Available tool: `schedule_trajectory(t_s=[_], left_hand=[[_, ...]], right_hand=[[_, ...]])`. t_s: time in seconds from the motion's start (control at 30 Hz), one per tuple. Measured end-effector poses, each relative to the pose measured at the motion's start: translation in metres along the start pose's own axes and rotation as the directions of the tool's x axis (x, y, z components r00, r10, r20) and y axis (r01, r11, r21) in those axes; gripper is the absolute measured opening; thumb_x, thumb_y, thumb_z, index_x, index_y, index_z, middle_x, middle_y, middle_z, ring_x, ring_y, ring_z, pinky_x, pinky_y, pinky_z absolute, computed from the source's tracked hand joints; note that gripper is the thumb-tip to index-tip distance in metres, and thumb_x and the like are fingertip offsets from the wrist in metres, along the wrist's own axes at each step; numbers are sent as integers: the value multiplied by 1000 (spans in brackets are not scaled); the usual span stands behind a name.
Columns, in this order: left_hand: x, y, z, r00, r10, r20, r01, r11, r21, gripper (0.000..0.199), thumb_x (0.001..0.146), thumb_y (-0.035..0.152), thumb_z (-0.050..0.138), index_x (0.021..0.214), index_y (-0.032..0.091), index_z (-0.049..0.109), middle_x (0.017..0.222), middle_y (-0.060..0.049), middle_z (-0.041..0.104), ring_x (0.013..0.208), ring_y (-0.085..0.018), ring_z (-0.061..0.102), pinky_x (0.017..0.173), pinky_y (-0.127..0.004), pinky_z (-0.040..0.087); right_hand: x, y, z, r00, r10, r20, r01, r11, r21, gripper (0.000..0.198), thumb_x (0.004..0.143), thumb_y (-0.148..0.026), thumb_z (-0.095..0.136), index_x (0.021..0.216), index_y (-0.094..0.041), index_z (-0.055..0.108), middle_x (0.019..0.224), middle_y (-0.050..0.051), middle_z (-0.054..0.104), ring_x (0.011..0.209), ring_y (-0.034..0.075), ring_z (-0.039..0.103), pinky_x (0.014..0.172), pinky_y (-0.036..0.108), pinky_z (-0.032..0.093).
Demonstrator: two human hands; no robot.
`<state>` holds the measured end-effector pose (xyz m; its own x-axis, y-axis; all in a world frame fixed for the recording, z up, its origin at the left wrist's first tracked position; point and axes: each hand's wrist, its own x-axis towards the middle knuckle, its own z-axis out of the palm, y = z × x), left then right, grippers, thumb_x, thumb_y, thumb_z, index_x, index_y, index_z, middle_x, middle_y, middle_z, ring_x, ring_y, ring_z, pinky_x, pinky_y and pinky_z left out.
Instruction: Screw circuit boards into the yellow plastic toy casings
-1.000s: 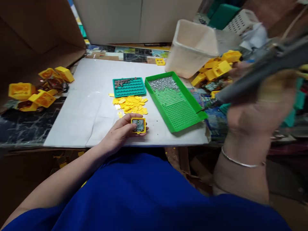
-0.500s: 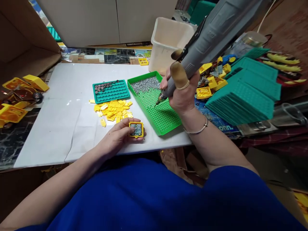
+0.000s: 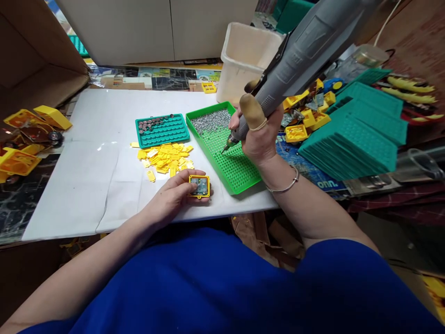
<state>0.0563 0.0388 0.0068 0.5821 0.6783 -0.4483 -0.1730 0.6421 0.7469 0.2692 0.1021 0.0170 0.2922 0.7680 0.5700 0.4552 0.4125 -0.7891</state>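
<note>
Near the table's front edge, my left hand [image 3: 177, 189] grips a small yellow plastic case [image 3: 199, 186] with a circuit board in it, thumb pressed on the board. My right hand [image 3: 260, 137], with finger cots on some fingers, is wrapped round a grey electric screwdriver [image 3: 295, 60]. Its bit points down and left over the green perforated tray [image 3: 236, 178]. A heap of small silver screws [image 3: 213, 121] lies at that tray's far end. Left of it are a pile of flat yellow plastic pieces [image 3: 165, 157] and a teal tray [image 3: 170, 132] with dark round parts along one corner.
A translucent plastic bin [image 3: 239, 60] stands behind the green tray. Stacked teal trays [image 3: 354, 134] and yellow cases [image 3: 309, 118] sit on the right. More yellow cases with wires [image 3: 21, 160] lie at far left, beside a cardboard box [image 3: 38, 51].
The screwdriver tip has shifted slightly left and down over the green tray. My left hand still holds the yellow case, and the whole view has moved a little.
</note>
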Motion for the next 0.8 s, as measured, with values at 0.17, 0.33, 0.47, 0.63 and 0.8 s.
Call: schedule_trajectory(t_s=[0.17,0.33,0.47,0.63,0.8], left_hand=[[0,-2,0,1000,22,-8,-22,1000,4,28,76,17,67,103,15,63,95,-8,73,88,-23,73,77,-37,60],[0,-3,-1,1000,29,-8,-29,1000,5,28,76,17,66,104,15,63,94,-7,72,87,-22,73,75,-35,61],[1,-2,-2,1000,30,1,-30,1000,5,29,76,17,67,105,15,63,93,-7,72,86,-22,73,76,-36,61],[0,-1,-1,1000,29,-5,-28,999,15,29,77,17,65,105,14,61,93,-8,72,87,-23,73,72,-35,62],[-1,-1,1,1000,22,-14,-22,1000,14,28,77,16,63,105,13,61,94,-8,72,87,-22,73,73,-33,62]], right_hand=[[0,-2,-1,1000,-13,19,11,995,104,47,87,-74,49,89,-27,46,60,-7,51,52,9,50,55,27,46],[-3,1,1,1000,4,-7,-4,998,58,53,86,-80,42,91,-28,42,62,-6,50,53,11,51,54,29,45],[-4,-2,0,1000,20,4,-20,997,77,52,85,-80,44,86,-27,44,61,-6,53,54,10,50,56,29,46],[-3,0,3,996,5,-88,17,969,246,48,80,-74,60,86,-27,50,53,-8,49,46,12,48,49,29,42],[-4,-3,3,998,3,-69,14,971,240,41,84,-67,60,77,-29,48,54,-6,50,48,14,50,51,32,43]])
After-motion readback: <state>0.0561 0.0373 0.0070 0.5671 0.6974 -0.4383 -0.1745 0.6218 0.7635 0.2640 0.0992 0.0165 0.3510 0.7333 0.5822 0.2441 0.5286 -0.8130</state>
